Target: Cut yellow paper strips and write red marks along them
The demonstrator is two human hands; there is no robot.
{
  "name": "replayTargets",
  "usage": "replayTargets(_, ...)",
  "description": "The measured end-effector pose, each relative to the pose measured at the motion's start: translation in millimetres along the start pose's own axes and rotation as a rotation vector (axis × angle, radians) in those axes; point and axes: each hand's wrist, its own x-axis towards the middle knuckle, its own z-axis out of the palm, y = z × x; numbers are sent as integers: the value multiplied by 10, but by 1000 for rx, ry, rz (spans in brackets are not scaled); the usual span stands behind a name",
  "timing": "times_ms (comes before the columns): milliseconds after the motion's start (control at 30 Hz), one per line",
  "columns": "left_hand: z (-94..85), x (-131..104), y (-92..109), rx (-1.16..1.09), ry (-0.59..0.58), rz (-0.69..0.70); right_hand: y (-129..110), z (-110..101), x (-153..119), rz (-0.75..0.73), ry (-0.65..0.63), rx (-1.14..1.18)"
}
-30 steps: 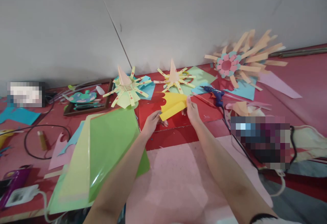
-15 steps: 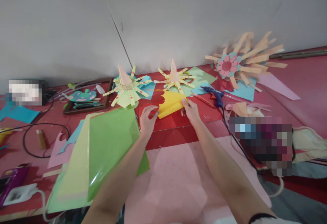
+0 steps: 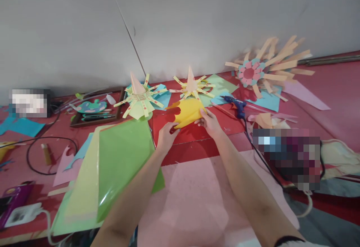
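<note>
A piece of yellow paper (image 3: 189, 112) with scalloped cutouts on its left side is curved between my two hands above the red table. My left hand (image 3: 168, 135) pinches its lower left corner. At the right end, my right hand (image 3: 210, 122) grips it with the thumb on top and the fingers curled beneath. Just beyond the paper stands a pale cone on yellow strips with red stars (image 3: 191, 85). A similar cone piece (image 3: 138, 91) stands to its left.
Green sheets (image 3: 123, 157) lie by my left forearm. A blue glue gun (image 3: 239, 108) with a black cord rests at the right. Farther back is a flower shape with peach paper strips (image 3: 250, 73). A wooden tray (image 3: 95, 122) of tools sits at the left.
The yellow paper has gone from a folded lower edge to a rounder curve. My left hand has shifted slightly right and down along it; my right fingers have moved beneath it.
</note>
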Motion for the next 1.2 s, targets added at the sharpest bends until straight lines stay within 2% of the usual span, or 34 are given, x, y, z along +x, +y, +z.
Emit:
replayTargets(167, -50, -38, 42, 65, 111, 75, -71, -99, -82, 45, -184, 142)
replayTargets(267, -74, -70, 52, 93, 185, 113, -124, -157, -164, 41, -234, 208)
replayTargets(400, -74, -70, 48, 113, 211, 141, -160, -142, -173, 80, -190, 247)
replayTargets(567, -74, -31, 64, 153, 231, 133, -95, -63, -36, 122, -36, 302)
replayTargets(700, -95, -8, 48, 191, 208, 80, -21, -54, 29, 119, -12, 264)
replayTargets(800, -120, 26, -2, 214, 177, 15, -16, -98, 53, 51, 57, 265)
replayTargets(900, -140, 60, -55, 234, 158, -39, -40, -171, 82, -160, 260, 128)
replayTargets(1000, -143, 75, -86, 256, 143, -72, -59, -213, 90, -404, 413, -201)
replayTargets(1067, -136, 73, -96, 272, 132, -84, -63, -200, 69, -499, 399, -410)
replayTargets(1200, -124, 63, -100, 307, 127, -94, -43, -124, -4, -580, 173, -706)
